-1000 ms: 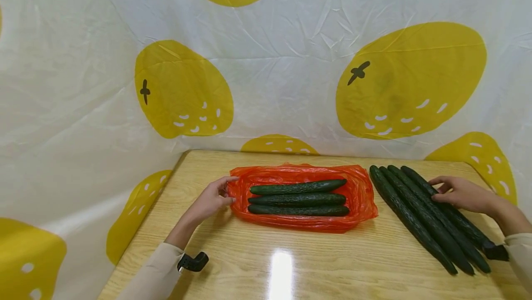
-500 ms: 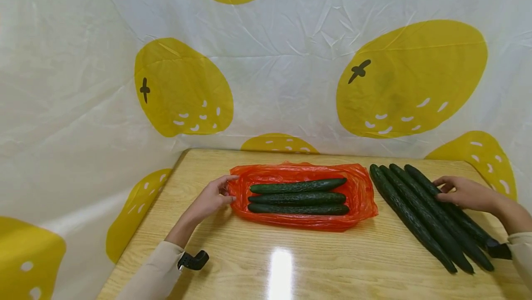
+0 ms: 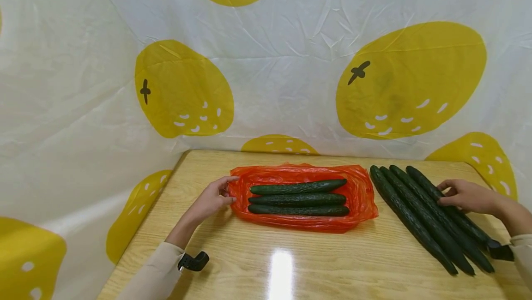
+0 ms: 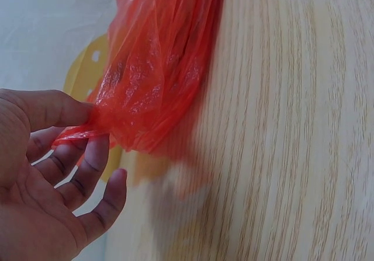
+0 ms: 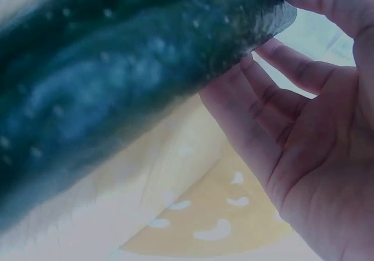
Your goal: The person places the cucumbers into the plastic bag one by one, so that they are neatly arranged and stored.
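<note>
Head view, left grip (image 3: 213, 198) pinching bag edge (image 3: 243, 207), right (image 3: 474, 196) likely pinching cucumber (image 5: 134, 80), roomy tabletop (image 3: 332, 263).

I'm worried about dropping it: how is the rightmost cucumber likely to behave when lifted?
The rightmost cucumber is probably stiff, as it looks thick and nearly straight. It may roll, given its rounded sides. Its bumpy skin should offer some grip.
</note>
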Demonstrator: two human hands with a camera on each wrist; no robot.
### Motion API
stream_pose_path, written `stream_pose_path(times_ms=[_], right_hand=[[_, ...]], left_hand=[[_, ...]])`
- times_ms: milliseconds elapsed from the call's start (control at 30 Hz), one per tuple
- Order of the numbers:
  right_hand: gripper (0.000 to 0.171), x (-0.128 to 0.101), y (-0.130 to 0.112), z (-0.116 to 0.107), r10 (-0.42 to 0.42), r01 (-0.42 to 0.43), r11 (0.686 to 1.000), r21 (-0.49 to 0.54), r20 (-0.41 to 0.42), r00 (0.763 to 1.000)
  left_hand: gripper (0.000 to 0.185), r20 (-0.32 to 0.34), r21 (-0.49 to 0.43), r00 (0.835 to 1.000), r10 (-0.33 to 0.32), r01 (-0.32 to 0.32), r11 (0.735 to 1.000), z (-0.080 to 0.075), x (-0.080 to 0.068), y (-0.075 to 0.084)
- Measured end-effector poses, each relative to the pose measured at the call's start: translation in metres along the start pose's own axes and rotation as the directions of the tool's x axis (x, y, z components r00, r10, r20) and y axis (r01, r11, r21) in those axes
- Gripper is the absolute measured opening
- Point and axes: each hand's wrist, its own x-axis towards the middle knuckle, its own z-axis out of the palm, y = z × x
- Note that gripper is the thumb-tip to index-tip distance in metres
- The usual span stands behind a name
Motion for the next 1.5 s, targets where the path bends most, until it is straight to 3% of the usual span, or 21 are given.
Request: stream_pose_path(times_ms=[133,300,567,767,1067,1500], right_hand=[[0.05,-0.004,-0.002,-0.001,-0.021,0.021,1.0,0.011,-0.008,1.0],[0.05,-0.006,-0.004,-0.004,-0.049,0.049,0.999,0.019,-0.002,0.999],[0.049,-0.004,-0.012,-0.006,-0.108,0.105,0.992,-0.072,-0.041,0.993],[0.042,-0.004,-0.027,-0.006,-0.205,0.196,0.973,-0.119,-0.067,0.976],[0.042,-0.003,-0.05,-0.005,-0.279,0.266,0.953,-0.145,-0.077,0.957],[0.051,-0.001,-0.091,-0.007,-0.245,0.208,0.951,-0.23,-0.146,0.958]], left_hand=[[0.06,-0.019,0.002,1.0,-0.005,0.005,1.0,0.002,0.009,-0.023],[0.06,-0.023,0.003,1.0,-0.008,0.008,1.0,0.002,0.009,-0.023],[0.06,-0.022,0.009,1.0,0.004,-0.004,1.0,0.002,0.009,-0.023],[0.059,-0.029,0.002,0.999,0.017,-0.017,1.0,0.002,0.01,-0.024],[0.06,-0.025,0.017,1.0,0.015,-0.014,1.0,0.002,0.011,-0.023],[0.059,-0.027,0.006,0.999,0.024,-0.024,1.0,0.003,0.011,-0.023]])
